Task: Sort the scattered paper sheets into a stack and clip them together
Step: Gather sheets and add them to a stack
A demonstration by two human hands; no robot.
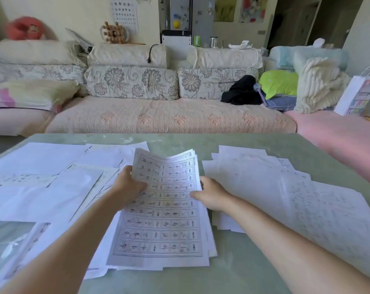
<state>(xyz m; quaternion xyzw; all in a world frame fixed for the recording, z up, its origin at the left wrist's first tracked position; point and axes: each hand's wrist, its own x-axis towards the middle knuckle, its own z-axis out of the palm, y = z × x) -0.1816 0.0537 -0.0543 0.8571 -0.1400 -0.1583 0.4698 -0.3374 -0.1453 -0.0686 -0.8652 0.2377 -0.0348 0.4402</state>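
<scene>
1. A thin stack of printed sheets point(165, 209), white paper ruled into a grid of small dark characters, lies at the near middle of the table point(243, 272); its far end is lifted and bowed into a shallow trough, and its near edges fan unevenly.
2. The left hand point(126, 185) pinches the stack's left edge, thumb on top.
3. The right hand point(211, 195) grips the right edge, thumb on the printed face, fingers hidden under the paper.
4. Loose sheets on the left point(42, 177), mostly blank and flat, overlap at angles.
5. Loose sheets on the right point(285, 198) form a slanted heap, faintly printed.
6. The table top is smooth, pale green and glossy.
7. Beyond it stands a sofa point(169, 117) with a quilted peach cover and floral cushions.
</scene>
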